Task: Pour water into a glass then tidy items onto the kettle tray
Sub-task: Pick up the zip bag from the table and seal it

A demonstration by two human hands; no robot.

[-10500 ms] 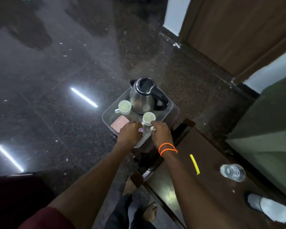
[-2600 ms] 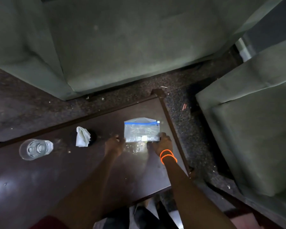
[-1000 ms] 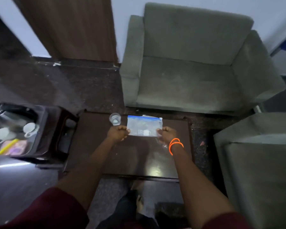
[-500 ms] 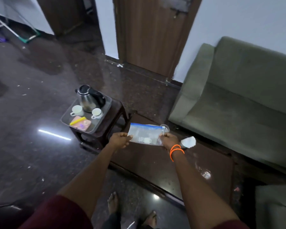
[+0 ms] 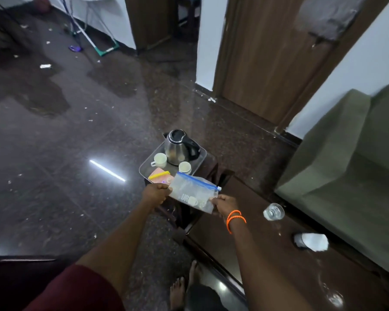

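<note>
Left hand (image 5: 155, 194): grip pinching the left edge of the clear zip bag (image 5: 192, 195). Kettle tray (image 5: 144, 168): sitting on a small stand, carrying the kettle (image 5: 177, 148), two white cups and a yellow stick. Zip bag: hanging just in front of the tray's near edge. Right hand (image 5: 225, 205): grip pinching the bag's right corner. Glass (image 5: 274, 212): standing on the dark surface (image 5: 267, 254), well apart from the tray.

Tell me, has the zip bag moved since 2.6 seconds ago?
Yes. The zip bag, then lying on the dark table, is now lifted off it, held by both hands beside the kettle tray.
</note>
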